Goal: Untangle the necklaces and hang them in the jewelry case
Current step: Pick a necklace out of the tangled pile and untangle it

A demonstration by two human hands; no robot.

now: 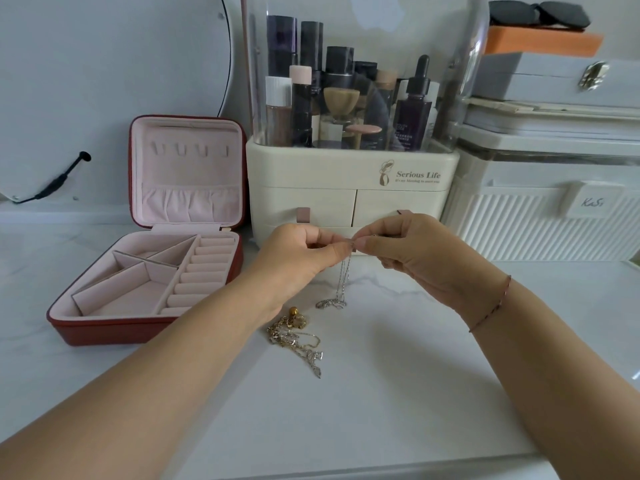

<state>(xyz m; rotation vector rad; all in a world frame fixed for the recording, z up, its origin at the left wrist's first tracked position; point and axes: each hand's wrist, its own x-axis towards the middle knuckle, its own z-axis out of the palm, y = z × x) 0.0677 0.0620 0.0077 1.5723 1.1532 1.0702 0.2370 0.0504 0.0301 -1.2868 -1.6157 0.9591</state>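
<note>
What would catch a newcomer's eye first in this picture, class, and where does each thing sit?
At the centre, the left hand and right hand both pinch the top of a silver necklace that dangles to the white tabletop. Nearer the person lies a tangled heap of chains, and at the left stands the open red jewelry case, its hooks bare.

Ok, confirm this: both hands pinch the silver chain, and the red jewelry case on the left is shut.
Wrong on one point: in the head view the red jewelry case on the left stands open, lid upright. The rest holds: the left hand and right hand both pinch the silver chain.
</note>
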